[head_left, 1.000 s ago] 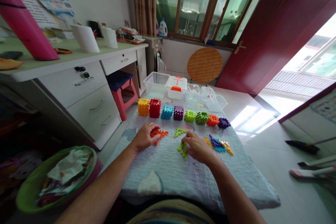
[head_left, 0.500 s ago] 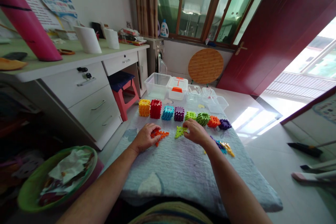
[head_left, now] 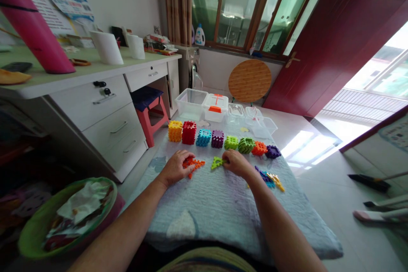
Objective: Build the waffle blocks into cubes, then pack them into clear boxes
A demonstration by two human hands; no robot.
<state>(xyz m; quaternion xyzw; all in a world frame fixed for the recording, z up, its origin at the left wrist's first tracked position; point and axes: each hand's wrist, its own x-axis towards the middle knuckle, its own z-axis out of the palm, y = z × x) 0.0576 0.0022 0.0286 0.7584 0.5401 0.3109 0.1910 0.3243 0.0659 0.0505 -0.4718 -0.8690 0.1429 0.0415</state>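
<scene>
Orange triangular building pieces (head_left: 197, 164) lie on the cloth-covered table (head_left: 216, 212), and my left hand (head_left: 179, 166) is closed on their left side. My right hand (head_left: 235, 162) pinches the right corner of a lime green triangular piece (head_left: 217, 162), low over the cloth. Beyond my hands stands a row of interlocking-block cubes: yellow (head_left: 175, 131), red (head_left: 189, 132), light blue (head_left: 203, 137), purple (head_left: 217, 139), lime (head_left: 231, 142), green (head_left: 246, 145), orange (head_left: 259, 148) and dark purple (head_left: 273, 151). Right of my right wrist lie loose blue, purple and yellow pieces (head_left: 270, 178).
Clear plastic boxes (head_left: 191, 104), one lidded with an orange latch (head_left: 215, 109), stand at the table's far end. A desk (head_left: 111, 80) with drawers and a pink stool (head_left: 149, 114) are on the left. A green-rimmed bin (head_left: 35, 229) sits at the lower left.
My right hand has come slightly down and nearer to me with the lime green triangle, which has turned a little. My left hand stays at the orange pieces.
</scene>
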